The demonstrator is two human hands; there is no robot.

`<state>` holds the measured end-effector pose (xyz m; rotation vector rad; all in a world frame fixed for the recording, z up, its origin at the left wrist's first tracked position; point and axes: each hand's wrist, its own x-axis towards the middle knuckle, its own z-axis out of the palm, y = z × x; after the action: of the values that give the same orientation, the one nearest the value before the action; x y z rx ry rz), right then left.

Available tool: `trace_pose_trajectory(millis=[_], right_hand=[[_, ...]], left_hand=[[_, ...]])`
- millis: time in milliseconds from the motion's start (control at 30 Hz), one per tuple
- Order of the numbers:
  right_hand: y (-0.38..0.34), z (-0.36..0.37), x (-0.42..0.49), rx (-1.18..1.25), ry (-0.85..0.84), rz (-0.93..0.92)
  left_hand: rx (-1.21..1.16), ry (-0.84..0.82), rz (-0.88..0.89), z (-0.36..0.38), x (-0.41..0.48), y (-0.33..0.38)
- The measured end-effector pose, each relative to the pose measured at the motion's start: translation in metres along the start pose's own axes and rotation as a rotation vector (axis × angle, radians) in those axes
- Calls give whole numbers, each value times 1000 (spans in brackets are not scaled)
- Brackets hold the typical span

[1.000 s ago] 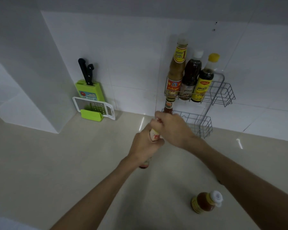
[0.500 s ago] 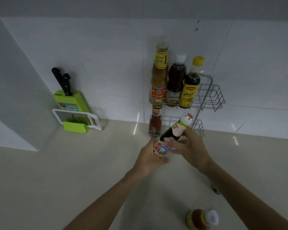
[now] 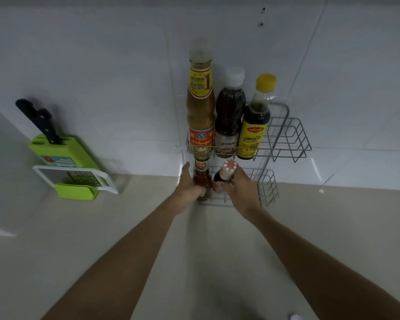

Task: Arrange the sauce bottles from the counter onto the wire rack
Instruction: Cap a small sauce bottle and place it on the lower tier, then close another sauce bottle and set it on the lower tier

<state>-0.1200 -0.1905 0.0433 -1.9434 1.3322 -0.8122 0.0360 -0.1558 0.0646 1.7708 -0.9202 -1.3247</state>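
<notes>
A two-tier wire rack [image 3: 293, 144] hangs on the tiled wall. Its upper shelf holds three bottles: a tall tan sauce bottle [image 3: 200, 107], a dark bottle with a white cap [image 3: 229, 116] and a dark bottle with a yellow cap and label [image 3: 255, 118]. On the lower shelf stands a small red chilli sauce bottle [image 3: 201, 176], with my left hand [image 3: 188, 189] wrapped around its base. Right beside it, my right hand [image 3: 237, 189] holds a small dark bottle with a red-and-white cap [image 3: 224, 175] upright in the lower shelf.
A green knife block [image 3: 60, 151] with black-handled knives and a white grater [image 3: 76, 179] stand against the wall at the left. The beige counter [image 3: 102, 239] stretches below. The right half of both rack shelves holds nothing. A white cap edge [image 3: 296, 317] shows at the bottom.
Both hands moved forward to the rack. The small dark bottle went from tilted above the counter into the lower shelf beside the red bottle. The view shifted closer, hiding the bottle lying on the counter.
</notes>
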Motion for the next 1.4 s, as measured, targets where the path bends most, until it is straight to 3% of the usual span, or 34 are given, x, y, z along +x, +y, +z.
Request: trace_pose_trajectory(millis=[300, 500, 633, 800, 1033, 1167, 1300, 1400], right_hand=[[9, 18, 21, -147, -167, 153], [2, 3, 9, -91, -321, 217], [3, -28, -25, -110, -265, 167], [26, -69, -104, -195, -255, 59], [82, -77, -221, -382, -359, -4], [119, -73, -271, -517, -488, 49], [148, -68, -304, -640, -398, -109], [147, -69, -304, -676, -304, -143]], left_hand=[[43, -43, 51, 5, 2, -8], [69, -50, 33, 5, -1, -7], [93, 78, -5, 7, -13, -17], [50, 190, 185, 35, -63, -52], [135, -1, 217, 92, -140, -120], [278, -220, 230, 110, -170, -149], [379, -453, 329, 129, -190, -156], [355, -455, 332, 144, -200, -155]])
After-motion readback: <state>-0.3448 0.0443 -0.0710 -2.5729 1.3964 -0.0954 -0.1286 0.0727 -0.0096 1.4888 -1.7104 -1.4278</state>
